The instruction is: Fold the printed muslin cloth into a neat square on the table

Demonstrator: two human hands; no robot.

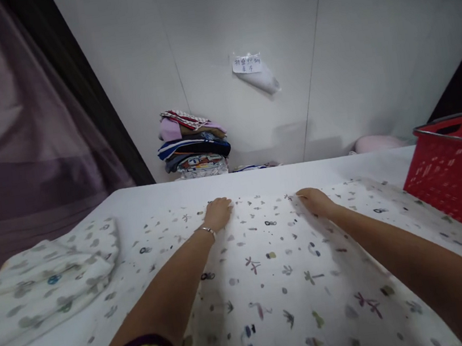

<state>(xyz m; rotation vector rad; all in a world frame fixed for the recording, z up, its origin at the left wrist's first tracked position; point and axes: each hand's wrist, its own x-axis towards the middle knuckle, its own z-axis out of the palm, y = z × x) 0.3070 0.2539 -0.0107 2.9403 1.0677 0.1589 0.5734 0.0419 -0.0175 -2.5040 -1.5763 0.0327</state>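
A thin white cloth [290,285] printed with small plants and animals lies spread over the white table. Both my arms reach forward across it. At the cloth's far edge, my left hand [218,213], with a bracelet at the wrist, has its fingers closed on the fabric. My right hand [315,202] pinches the same far edge further right, its thumb side toward the middle. Between the hands the cloth lies mostly flat, with soft folds beneath the forearms. Both hands' fingertips are partly hidden.
A bunched white printed cloth [53,284] lies at the left. On the right stands a red basket [456,181]. Beyond the table [258,179], folded fabrics [194,141] are stacked against the wall, which bears a paper label [246,64]. A curtain [11,112] hangs at the left.
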